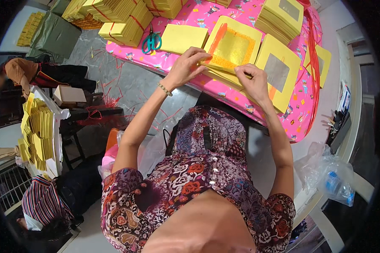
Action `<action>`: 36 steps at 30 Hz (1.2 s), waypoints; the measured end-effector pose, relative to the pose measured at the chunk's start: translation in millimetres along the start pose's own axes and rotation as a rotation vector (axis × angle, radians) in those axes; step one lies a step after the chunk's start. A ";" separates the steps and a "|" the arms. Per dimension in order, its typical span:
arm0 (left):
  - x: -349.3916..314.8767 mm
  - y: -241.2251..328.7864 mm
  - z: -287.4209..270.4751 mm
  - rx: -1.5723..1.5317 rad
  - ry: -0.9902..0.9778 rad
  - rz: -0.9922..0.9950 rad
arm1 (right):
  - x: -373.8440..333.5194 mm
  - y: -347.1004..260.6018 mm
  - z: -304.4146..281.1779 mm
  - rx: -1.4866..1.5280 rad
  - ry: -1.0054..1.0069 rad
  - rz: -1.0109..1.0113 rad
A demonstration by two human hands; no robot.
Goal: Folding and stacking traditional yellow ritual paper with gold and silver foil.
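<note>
In front of me lies a stack of yellow paper, its top sheet [236, 45] bearing a shiny gold square with an orange border and a red-orange strip. My left hand [187, 66] pinches the near left corner of this paper between thumb and fingers. At the near right corner my right hand [253, 80] grips the edge, thumb and forefinger together. How many sheets are between the fingers cannot be told. To the right is a yellow stack with a silver square [277, 69]. Left of the gold-square sheet lies a plain yellow stack [184, 38].
Teal-handled scissors [151, 42] lie on the pink patterned tabletop [164, 63]. Tied yellow paper bundles [114, 14] stand behind. Red ribbons [311, 76] hang over the right side. At left, two people sit by a table with yellow paper piles [40, 130]. Red scraps litter the floor.
</note>
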State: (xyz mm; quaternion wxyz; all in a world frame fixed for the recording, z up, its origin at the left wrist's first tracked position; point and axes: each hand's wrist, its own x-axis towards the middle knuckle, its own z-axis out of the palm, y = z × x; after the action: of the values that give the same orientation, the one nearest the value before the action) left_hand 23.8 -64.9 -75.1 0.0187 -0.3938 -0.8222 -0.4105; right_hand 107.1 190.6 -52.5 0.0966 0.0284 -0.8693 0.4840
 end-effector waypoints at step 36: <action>74.3 30.1 53.5 0.460 0.014 0.152 | 150.3 59.0 -47.3 -0.292 -0.047 -0.035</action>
State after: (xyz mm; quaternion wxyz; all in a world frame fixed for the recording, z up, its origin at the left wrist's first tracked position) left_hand 8.2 29.7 -64.3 0.1446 -0.4370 -0.8619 -0.2128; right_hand -41.9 268.6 -48.1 0.0876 0.0404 -0.9319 0.3497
